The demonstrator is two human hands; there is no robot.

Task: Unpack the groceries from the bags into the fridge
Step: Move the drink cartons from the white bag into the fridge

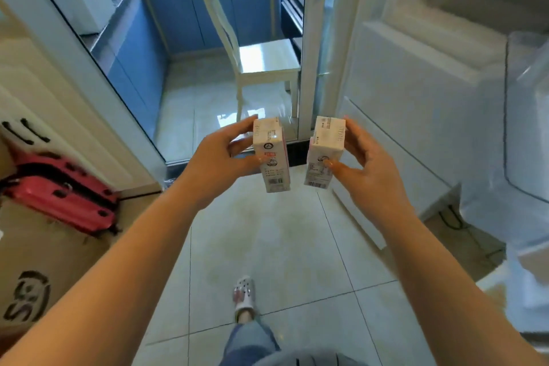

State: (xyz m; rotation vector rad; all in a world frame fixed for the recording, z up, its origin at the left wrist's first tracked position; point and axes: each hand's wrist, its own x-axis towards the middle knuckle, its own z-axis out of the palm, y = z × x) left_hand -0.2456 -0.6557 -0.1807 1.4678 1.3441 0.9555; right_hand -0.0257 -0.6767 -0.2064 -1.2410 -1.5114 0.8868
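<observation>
Two small rectangular drink cartons held out over glossy pale floor tiles [282, 235], near each other but apart. Left hand [219, 163] curled round the left carton [271, 154], thumb on the near printed face, fingers on the far side. Right hand [361, 171] pinching the right carton [323, 151] the same way, fingers bent. Both cartons smooth white card with barcodes at the lower end, slightly tilted. Open white fridge door [416, 104] to the right, moulded plastic shelves. White wooden chair [261, 62] beyond. Pink hard-shell case [62, 190] beside a brown cardboard box [44, 261] at left.
</observation>
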